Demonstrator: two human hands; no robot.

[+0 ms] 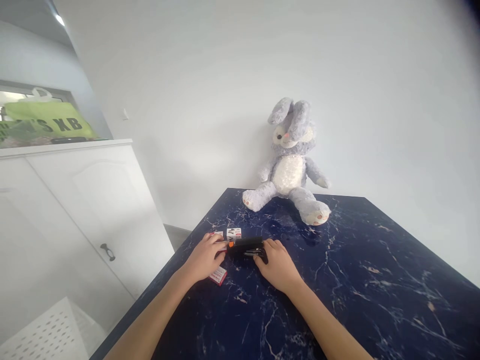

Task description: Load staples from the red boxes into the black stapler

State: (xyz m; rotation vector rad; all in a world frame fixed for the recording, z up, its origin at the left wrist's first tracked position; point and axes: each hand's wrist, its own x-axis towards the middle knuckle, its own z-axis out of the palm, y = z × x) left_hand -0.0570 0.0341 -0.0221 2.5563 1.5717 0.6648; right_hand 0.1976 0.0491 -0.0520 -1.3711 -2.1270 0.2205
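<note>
A black stapler with an orange tip at its left end lies on the dark blue marbled table. My right hand is closed over its right end. My left hand is curled, its fingertips pinching at the stapler's orange left end. A small white box with red and black print stands just behind the stapler. A flat red and white packet lies under the heel of my left hand.
A grey and white plush rabbit sits at the table's far edge against the white wall. A white cupboard stands left of the table, a green bag on top. A white perforated basket is at bottom left.
</note>
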